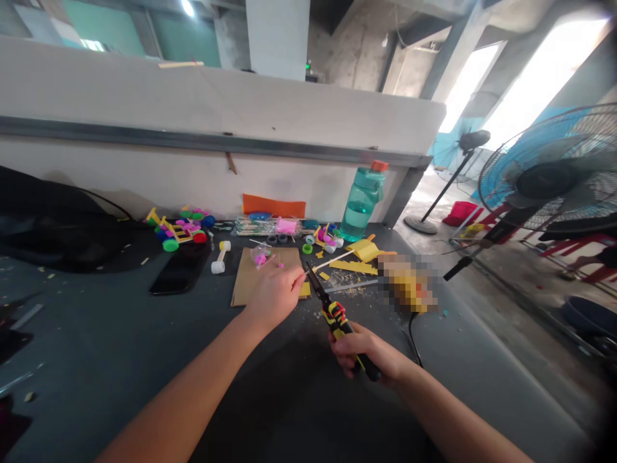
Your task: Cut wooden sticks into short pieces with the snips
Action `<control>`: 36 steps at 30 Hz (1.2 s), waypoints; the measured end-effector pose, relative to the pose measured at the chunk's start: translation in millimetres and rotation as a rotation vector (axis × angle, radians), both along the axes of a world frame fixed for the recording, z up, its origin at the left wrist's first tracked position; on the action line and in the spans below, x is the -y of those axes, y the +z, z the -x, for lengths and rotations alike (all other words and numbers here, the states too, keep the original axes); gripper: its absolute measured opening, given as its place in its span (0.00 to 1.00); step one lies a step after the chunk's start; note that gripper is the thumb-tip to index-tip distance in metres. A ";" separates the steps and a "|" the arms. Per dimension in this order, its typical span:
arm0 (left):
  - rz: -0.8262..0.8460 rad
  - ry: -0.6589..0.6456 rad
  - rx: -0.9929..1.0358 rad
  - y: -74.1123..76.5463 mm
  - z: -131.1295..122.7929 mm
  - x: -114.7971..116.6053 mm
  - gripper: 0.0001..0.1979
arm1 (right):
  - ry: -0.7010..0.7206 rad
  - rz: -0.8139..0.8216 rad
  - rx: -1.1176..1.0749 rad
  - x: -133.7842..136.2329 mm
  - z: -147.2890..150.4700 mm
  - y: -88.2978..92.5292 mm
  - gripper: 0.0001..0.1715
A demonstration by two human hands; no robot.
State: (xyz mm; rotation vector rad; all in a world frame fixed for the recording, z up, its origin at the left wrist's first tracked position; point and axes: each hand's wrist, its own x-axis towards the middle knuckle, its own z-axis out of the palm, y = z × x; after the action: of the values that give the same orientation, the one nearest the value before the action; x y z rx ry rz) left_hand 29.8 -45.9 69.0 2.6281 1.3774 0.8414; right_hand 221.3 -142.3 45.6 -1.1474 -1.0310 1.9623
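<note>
Near the middle of the table, my left hand (277,289) is closed in a pinch on one end of a thin pale stick (333,260). The stick slants up to the right, toward a curved yellow piece (365,249); whether the two are joined I cannot tell. My right hand (354,350) grips the handles of long-nosed pliers (332,308), black with yellow and red. Their dark jaws point up and left, the tips close beside my left fingertips and the stick. Below my left hand lies a brown cardboard sheet (245,276), partly covered by the hand.
Yellow strips (354,266) and crumbs lie right of the cardboard. A teal bottle (359,202) stands behind. Colourful wheeled toys (178,231), a black phone (178,270) and a white-and-yellow wheel pair (221,257) sit left. A pixelated yellow object (409,286) with a cord is right.
</note>
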 end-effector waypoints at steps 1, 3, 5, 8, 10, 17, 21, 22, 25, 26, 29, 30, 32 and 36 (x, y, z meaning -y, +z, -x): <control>-0.002 -0.003 -0.006 -0.8 -0.1 0.0 0.13 | -0.003 0.011 -0.003 0.5 0.3 0.2 0.12; 0.008 -0.011 -0.007 -1.7 -0.3 0.4 0.13 | -0.015 0.028 -0.004 1.6 0.8 -0.7 0.13; 0.025 -0.012 0.008 -1.5 -0.6 1.4 0.12 | -0.032 0.022 0.028 2.9 1.1 -3.1 0.13; 0.068 -0.012 0.052 1.2 -0.9 2.9 0.12 | -0.040 -0.036 0.105 4.1 1.7 -7.0 0.11; 0.122 -0.019 0.092 3.3 -0.7 3.2 0.12 | -0.036 -0.078 0.141 4.2 2.4 -8.2 0.10; 0.323 -0.024 0.234 1.4 -0.3 -1.4 0.19 | -0.066 -0.052 0.101 2.0 5.8 -6.7 0.11; 0.389 -0.014 0.303 -2.7 -1.3 -3.8 0.18 | -0.071 -0.018 0.052 1.6 5.4 -7.0 0.12; 0.395 -0.014 0.317 -3.0 -1.4 -4.0 0.17 | -0.069 -0.014 0.032 1.4 4.8 -7.0 0.12; 0.392 -0.004 0.328 -2.9 -1.5 -3.9 0.15 | -0.058 0.001 -0.043 0.5 2.6 -6.8 0.12; 0.386 0.000 0.319 -2.7 -1.4 -3.6 0.15 | -0.056 0.010 -0.061 0.1 1.9 -6.6 0.12; 0.355 0.001 0.286 -2.1 -1.3 -2.7 0.15 | -0.053 0.035 -0.081 -0.8 0.4 -6.2 0.13; 0.341 -0.002 0.275 -1.8 -1.2 -2.4 0.14 | -0.053 0.039 -0.082 -1.0 0.2 -6.1 0.13; 0.313 -0.005 0.255 -0.9 -1.1 -1.7 0.13 | -0.050 0.039 -0.086 -1.2 0.2 -6.2 0.14; 0.274 -0.004 0.203 2.0 -1.1 0.1 0.12 | -0.038 0.040 -0.105 -1.9 0.8 -6.3 0.14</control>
State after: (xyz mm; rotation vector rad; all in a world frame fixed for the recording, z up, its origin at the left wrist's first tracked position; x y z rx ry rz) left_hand 30.9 -46.0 71.0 2.2732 1.3276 0.8255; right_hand 220.6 -140.4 39.3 -1.0649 -0.9126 1.9984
